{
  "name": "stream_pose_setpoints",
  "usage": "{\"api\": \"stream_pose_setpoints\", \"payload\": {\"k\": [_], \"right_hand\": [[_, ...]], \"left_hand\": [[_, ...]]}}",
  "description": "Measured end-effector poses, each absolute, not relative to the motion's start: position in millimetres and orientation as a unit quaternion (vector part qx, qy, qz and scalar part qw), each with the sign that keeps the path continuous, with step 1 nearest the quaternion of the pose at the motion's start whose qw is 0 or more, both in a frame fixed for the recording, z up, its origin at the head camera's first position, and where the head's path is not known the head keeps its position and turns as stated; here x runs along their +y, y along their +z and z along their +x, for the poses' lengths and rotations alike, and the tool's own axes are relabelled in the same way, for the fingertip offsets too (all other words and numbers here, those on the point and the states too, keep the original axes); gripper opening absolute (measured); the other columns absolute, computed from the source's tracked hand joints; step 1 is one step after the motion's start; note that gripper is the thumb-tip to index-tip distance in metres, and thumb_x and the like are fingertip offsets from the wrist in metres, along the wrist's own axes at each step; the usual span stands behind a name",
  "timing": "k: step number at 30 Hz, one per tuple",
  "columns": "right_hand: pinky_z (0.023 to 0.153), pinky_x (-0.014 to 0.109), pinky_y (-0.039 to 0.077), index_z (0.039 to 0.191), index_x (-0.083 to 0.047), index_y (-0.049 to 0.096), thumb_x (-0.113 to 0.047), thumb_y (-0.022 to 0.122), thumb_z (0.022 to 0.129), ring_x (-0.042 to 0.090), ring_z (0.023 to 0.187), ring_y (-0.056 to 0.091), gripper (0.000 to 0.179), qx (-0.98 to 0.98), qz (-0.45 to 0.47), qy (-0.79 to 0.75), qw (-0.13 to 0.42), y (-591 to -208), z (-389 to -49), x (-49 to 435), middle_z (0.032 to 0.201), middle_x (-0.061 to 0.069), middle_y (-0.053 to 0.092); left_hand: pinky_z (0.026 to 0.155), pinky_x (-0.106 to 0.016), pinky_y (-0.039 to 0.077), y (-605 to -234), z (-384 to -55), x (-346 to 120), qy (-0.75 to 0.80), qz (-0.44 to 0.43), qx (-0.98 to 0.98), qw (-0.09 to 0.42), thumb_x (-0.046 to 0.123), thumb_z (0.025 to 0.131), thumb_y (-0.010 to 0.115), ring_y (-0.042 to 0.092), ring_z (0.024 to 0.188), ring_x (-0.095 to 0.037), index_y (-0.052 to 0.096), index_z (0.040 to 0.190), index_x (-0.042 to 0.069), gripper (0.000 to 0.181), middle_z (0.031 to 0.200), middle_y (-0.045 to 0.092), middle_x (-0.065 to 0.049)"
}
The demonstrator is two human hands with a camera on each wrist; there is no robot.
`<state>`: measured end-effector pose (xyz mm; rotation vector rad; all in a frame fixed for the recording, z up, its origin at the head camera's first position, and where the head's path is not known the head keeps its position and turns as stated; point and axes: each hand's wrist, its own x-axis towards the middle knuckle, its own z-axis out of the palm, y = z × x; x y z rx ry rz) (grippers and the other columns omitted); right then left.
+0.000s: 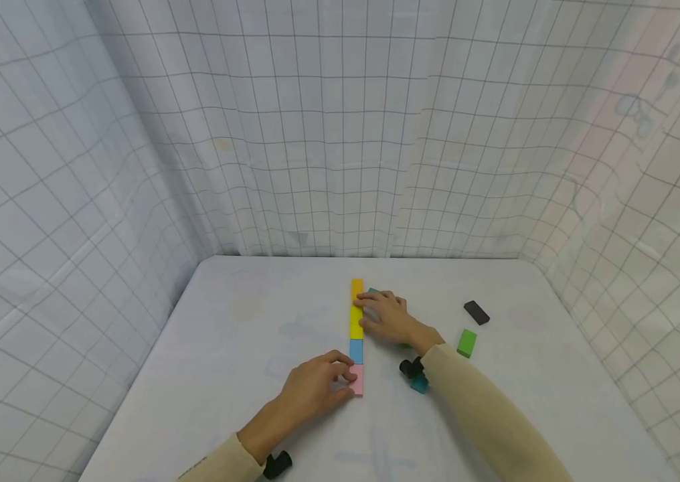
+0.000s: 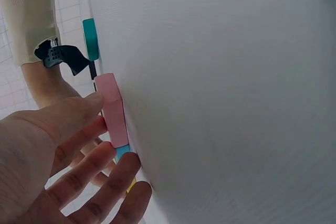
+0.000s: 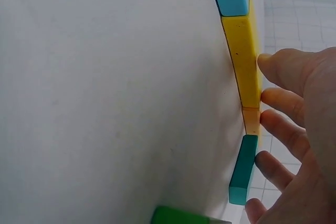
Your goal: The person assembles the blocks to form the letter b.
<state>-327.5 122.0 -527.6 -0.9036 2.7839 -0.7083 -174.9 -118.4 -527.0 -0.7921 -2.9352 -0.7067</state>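
Observation:
A straight row of blocks runs away from me on the white table: a pink block [image 1: 357, 385] nearest, then a blue block [image 1: 356, 351], then a yellow block [image 1: 356, 329] and an orange-yellow block [image 3: 251, 120]. My left hand [image 1: 312, 385] lies along the left side of the pink block, thumb tip at its near end, fingers loosely bent. On the other side, my right hand [image 1: 389, 318] has its spread fingertips at the yellow and orange-yellow blocks. A teal block [image 3: 244, 169] sits by the row's far part, near the right fingers.
Right of the row lie a black block [image 1: 476, 312] and a green block [image 1: 466, 343]. Another teal block [image 1: 419, 385] is partly under the right wrist's camera [image 1: 411, 367]. A second green block [image 3: 178, 216] lies near the right hand. Grid-patterned white curtains [image 1: 328, 134] surround the table.

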Motion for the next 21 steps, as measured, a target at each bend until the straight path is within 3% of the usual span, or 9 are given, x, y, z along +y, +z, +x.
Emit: {"api": "stream_pose_setpoints", "payload": {"k": [6, 12, 21], "right_hand": [[0.130, 0.081, 0.035, 0.168, -0.019, 0.063, -0.034, 0.068, 0.119, 0.049, 0.168, 0.042, 0.052, 0.927, -0.292, -0.226, 0.062, -524.1, -330.3, 123.2, 0.184, 0.009, 0.050], [0.129, 0.079, 0.038, 0.170, -0.020, 0.061, -0.033, 0.069, 0.119, 0.047, 0.165, 0.045, 0.053, 0.931, -0.269, -0.241, 0.042, -522.7, -338.5, 135.2, 0.183, 0.010, 0.051], [0.126, 0.081, 0.043, 0.167, -0.015, 0.063, -0.032, 0.075, 0.116, 0.050, 0.158, 0.052, 0.055, 0.934, -0.245, -0.260, 0.012, -517.9, -347.7, 150.4, 0.173, 0.020, 0.057]], "left_hand": [[0.081, -0.034, 0.070, -523.1, -175.2, -119.1, -0.203, -0.264, -0.943, 0.020, 0.032, 0.098, 0.097, 0.082, 0.114, -0.018, 0.093, 0.111, 0.025, 0.015, 0.139, 0.080, 0.008], [0.090, -0.042, 0.072, -519.1, -177.5, -119.6, -0.210, -0.270, -0.939, 0.026, 0.031, 0.100, 0.096, 0.081, 0.118, -0.021, 0.094, 0.110, 0.024, 0.012, 0.136, 0.082, 0.007], [0.085, -0.042, 0.062, -519.4, -182.2, -114.5, -0.225, -0.259, -0.938, 0.049, 0.025, 0.095, 0.100, 0.074, 0.102, -0.020, 0.094, 0.095, 0.021, 0.007, 0.121, 0.085, 0.004]]}}
